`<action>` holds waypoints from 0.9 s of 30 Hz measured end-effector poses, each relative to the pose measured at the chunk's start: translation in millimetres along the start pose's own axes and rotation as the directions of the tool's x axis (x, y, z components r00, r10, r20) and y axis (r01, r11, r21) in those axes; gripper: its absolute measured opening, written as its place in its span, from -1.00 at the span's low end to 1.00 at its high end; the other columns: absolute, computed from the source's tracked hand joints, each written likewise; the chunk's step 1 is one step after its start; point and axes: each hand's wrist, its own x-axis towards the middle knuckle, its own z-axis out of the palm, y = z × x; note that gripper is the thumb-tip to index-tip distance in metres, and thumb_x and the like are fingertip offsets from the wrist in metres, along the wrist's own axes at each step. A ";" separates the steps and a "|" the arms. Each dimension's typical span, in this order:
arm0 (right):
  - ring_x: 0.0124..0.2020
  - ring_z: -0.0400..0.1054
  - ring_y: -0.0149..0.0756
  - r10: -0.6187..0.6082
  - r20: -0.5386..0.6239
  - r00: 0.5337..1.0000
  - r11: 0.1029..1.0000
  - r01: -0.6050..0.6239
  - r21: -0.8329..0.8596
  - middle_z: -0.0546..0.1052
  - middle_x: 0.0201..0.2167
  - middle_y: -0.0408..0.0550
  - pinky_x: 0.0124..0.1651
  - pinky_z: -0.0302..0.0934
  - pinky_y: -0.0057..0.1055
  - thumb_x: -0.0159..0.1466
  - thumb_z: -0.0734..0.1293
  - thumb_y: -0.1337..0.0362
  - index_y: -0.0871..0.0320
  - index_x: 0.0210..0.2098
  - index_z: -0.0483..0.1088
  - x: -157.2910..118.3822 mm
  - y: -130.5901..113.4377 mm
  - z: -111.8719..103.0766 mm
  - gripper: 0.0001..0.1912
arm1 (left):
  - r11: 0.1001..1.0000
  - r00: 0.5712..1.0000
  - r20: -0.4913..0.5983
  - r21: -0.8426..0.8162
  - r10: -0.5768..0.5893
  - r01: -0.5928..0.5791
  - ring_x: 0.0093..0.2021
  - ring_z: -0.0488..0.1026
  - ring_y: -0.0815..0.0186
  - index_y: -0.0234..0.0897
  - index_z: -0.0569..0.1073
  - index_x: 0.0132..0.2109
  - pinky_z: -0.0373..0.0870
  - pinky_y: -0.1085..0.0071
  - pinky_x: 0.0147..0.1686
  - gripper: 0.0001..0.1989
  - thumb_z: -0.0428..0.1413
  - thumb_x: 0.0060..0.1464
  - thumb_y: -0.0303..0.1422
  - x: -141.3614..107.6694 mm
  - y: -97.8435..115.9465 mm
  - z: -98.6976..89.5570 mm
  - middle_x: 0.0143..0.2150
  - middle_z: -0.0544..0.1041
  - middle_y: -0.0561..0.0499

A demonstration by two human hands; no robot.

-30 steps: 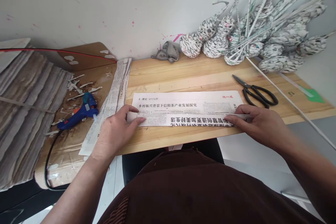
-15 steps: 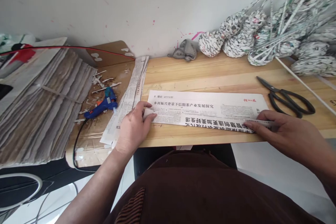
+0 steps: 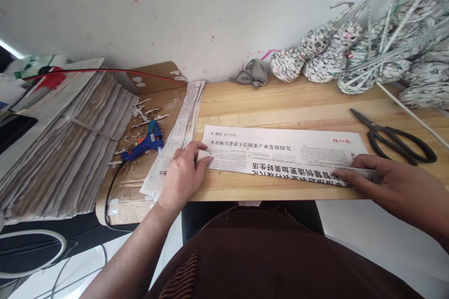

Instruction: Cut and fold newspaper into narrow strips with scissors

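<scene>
A strip of newspaper lies across the wooden table in front of me, its near long edge folded over. My left hand pinches the strip's left end between thumb and fingers. At the right end, my right hand grips the folded edge, thumb on top; the fingers underneath are hidden. Black-handled scissors lie just beyond my right hand, blades pointing away to the left. Left of my left hand, more newspaper strips rest in a slanting pile.
A blue glue gun lies on cardboard among paper scraps. A tall tied stack of newspaper stands at the left. Several woven paper shapes with long paper sticks line the back right, beside a grey crumpled cloth near the wall.
The whole view has shifted slightly, so things appear a little lower and further right. Both hands keep hold of the newspaper strip, with little visible change in the fold.
</scene>
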 end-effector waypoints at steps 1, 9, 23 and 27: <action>-0.50 0.42 0.03 0.006 0.000 1.000 1.000 -0.006 0.005 0.44 -0.64 -0.05 -0.38 0.18 -0.16 -0.12 0.10 -0.63 -0.02 -0.48 0.40 0.5 0.3 0.6 -0.18 | 1.000 1.000 0.003 -0.003 0.000 0.000 -0.27 0.39 0.17 -0.20 0.46 0.00 0.34 0.26 -0.22 -0.78 0.11 0.23 -0.29 0.1 0.1 0.2 -0.46 0.36 0.07; -0.52 0.38 -0.03 0.006 0.084 0.996 1.000 -0.007 0.010 0.50 -0.59 -0.03 -0.43 0.12 -0.22 0.10 0.27 -0.36 -0.03 -0.41 0.47 10.5 15.5 3.3 -0.47 | 0.999 0.998 -0.061 0.050 -0.019 0.022 -0.21 0.41 0.11 -0.24 0.41 0.08 0.31 0.12 -0.08 -0.71 0.12 0.24 -0.27 -4.9 -0.7 5.9 -0.40 0.42 0.04; -0.56 0.38 -0.04 -0.030 0.038 0.999 1.000 0.030 -0.003 0.47 -0.64 -0.04 -0.46 0.10 -0.24 0.10 0.22 -0.44 -0.04 -0.42 0.45 7.8 16.2 3.9 -0.39 | 0.993 0.991 -0.129 0.105 -0.032 0.046 -0.09 0.41 0.01 -0.19 0.38 0.14 0.25 0.07 -0.02 -0.67 0.07 0.29 -0.22 -13.9 -1.3 13.5 -0.31 0.53 -0.03; -0.50 0.41 0.00 0.013 -0.003 1.000 0.999 -0.013 -0.032 0.45 -0.65 -0.05 -0.38 0.15 -0.18 -0.04 0.09 -0.59 -0.02 -0.45 0.40 2.3 6.8 3.2 -0.22 | 0.996 0.987 -0.158 0.067 -0.042 0.053 -0.10 0.42 0.02 -0.20 0.37 0.14 0.25 0.06 -0.01 -0.65 0.08 0.28 -0.20 -14.5 -4.2 14.6 -0.31 0.52 -0.03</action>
